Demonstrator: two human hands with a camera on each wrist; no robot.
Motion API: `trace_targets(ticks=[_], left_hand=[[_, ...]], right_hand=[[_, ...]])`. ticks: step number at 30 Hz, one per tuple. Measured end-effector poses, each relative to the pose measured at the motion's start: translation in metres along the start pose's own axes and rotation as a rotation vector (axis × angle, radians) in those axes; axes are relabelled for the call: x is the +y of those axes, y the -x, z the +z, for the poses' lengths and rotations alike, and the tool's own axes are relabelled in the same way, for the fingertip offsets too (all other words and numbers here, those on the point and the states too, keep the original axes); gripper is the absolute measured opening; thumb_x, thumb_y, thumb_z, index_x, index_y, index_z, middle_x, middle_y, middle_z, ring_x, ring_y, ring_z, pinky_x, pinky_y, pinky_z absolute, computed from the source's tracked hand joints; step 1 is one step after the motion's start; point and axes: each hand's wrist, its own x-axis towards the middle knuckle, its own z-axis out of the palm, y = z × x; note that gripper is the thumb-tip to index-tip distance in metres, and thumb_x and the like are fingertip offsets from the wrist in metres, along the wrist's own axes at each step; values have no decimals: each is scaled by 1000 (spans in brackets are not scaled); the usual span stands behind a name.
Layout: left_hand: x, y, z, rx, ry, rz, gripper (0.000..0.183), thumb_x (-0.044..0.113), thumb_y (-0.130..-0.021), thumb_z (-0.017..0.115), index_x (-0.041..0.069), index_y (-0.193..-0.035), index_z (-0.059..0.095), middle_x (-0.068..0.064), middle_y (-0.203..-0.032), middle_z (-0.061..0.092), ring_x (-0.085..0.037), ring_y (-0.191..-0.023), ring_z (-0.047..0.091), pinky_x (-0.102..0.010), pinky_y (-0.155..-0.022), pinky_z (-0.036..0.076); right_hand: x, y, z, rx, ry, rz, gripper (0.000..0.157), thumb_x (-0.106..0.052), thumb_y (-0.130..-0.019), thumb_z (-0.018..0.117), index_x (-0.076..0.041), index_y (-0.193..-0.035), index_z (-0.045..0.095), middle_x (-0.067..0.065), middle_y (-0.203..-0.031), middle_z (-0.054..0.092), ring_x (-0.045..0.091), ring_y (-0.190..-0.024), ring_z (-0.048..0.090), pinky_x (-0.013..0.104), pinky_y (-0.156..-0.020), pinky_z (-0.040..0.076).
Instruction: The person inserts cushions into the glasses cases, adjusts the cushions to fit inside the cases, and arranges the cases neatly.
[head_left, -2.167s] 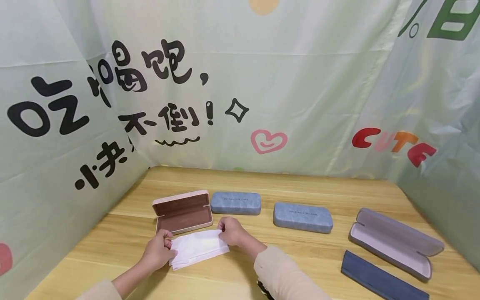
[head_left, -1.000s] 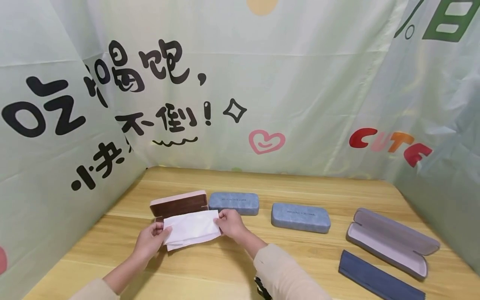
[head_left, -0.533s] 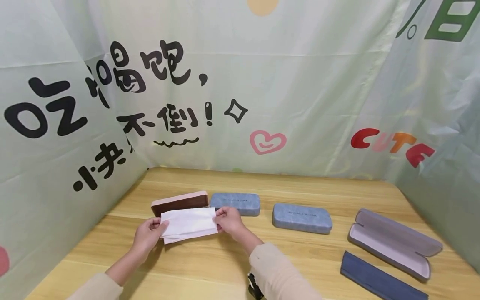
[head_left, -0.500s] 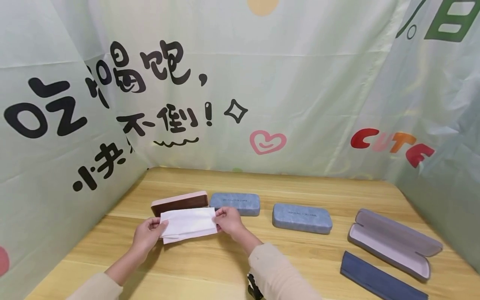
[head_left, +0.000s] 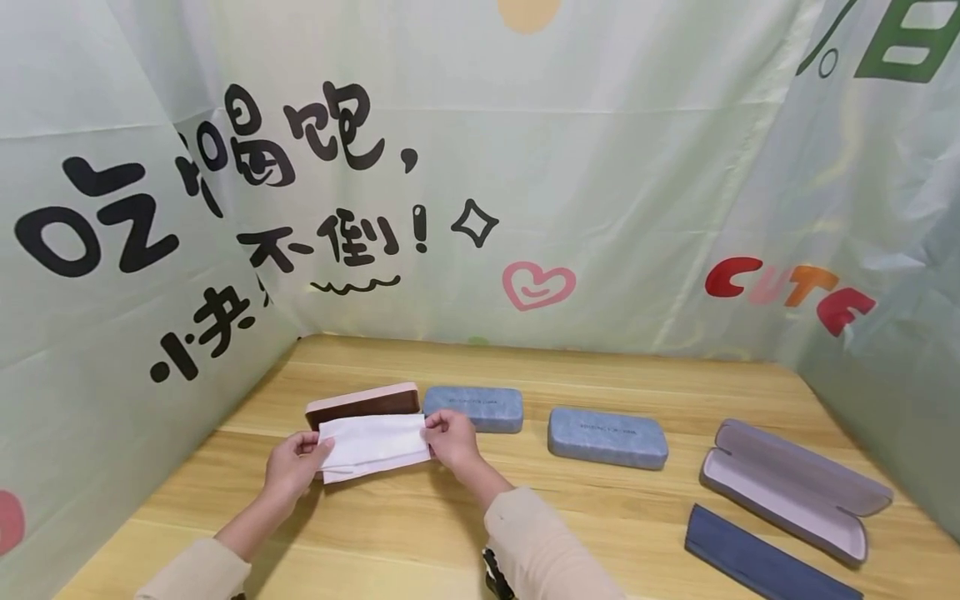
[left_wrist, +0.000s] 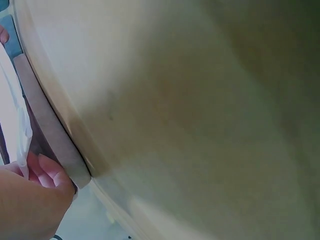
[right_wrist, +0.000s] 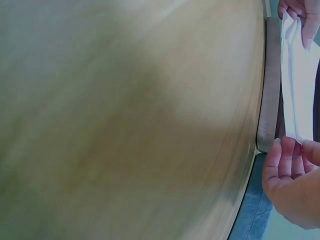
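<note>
A folded white cloth (head_left: 375, 447) is stretched between both hands over the front part of an open pink glasses case (head_left: 363, 402). My left hand (head_left: 292, 468) pinches the cloth's left end between thumb and fingers. At its right end, my right hand (head_left: 454, 440) pinches it the same way. The case's brown-lined lid stands raised behind the cloth, while most of its base is hidden. In the right wrist view the cloth (right_wrist: 298, 85) spans from one hand to the other beside the case lid (right_wrist: 271, 80).
One closed blue glasses case (head_left: 474, 407) stands just right of the pink one, and another blue case (head_left: 607, 437) lies further right. An open grey case (head_left: 787, 492) and a folded dark blue cloth (head_left: 768, 554) lie at the right. A printed curtain (head_left: 615, 183) surrounds the wooden table (head_left: 360, 550).
Both hands have carried the white cloth from in front of the pink case, up and away from me, to over its base. Over the last half second it has shifted only slightly.
</note>
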Motion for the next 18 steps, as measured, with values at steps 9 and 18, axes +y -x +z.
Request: trace_targets(ticks=[9, 18], left_hand=[[-6, -3, 1, 77, 26, 46, 34, 18, -83, 66, -11, -99, 58, -11, -80, 57, -11, -65, 47, -19, -51, 43], [4, -5, 2, 94, -60, -6, 32, 14, -84, 65, -13, -100, 58, -14, -81, 59, -12, -71, 50, -16, -58, 42]], right_hand=[[4, -2, 5, 1, -2, -2, 4, 5, -82, 61, 5, -80, 65, 1, -59, 52, 8, -48, 47, 20, -44, 44], [6, -9, 6, 21, 37, -5, 5, 4, -81, 63, 4, -81, 68, 5, -63, 58, 10, -49, 51, 17, -42, 41]])
